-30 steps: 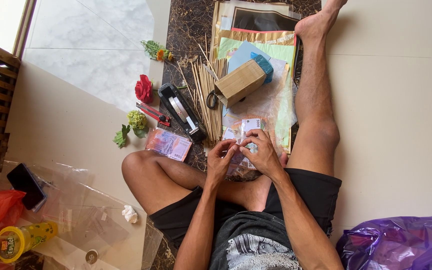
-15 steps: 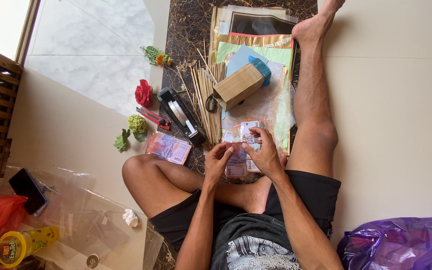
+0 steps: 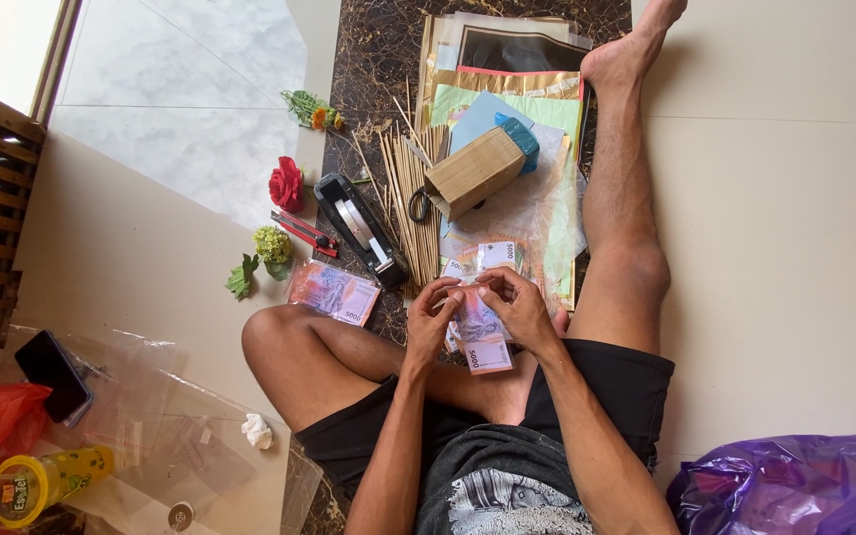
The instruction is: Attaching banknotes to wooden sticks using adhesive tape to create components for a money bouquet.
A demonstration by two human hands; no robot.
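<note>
I sit on the floor, one leg bent, the other stretched out. My left hand [image 3: 435, 315] and my right hand [image 3: 515, 305] both pinch a pinkish banknote [image 3: 478, 325] held above my lap. More banknotes [image 3: 495, 256] lie on the floor just beyond my hands. A separate small stack of banknotes [image 3: 334, 291] rests by my left knee.
Beyond my hands lie wooden skewers [image 3: 410, 198], a black tape dispenser [image 3: 361, 230], scissors [image 3: 420, 206], a cardboard box [image 3: 475, 171] on coloured paper sheets [image 3: 507, 84], a red cutter [image 3: 303, 234], and artificial flowers [image 3: 286, 184]. A phone [image 3: 52, 374], yellow jar [image 3: 42, 482], clear wrap and purple bag [image 3: 795, 485] flank me.
My hands have shifted slightly while working the banknote between the fingers; the view moved a little. Nothing else on the floor has moved.
</note>
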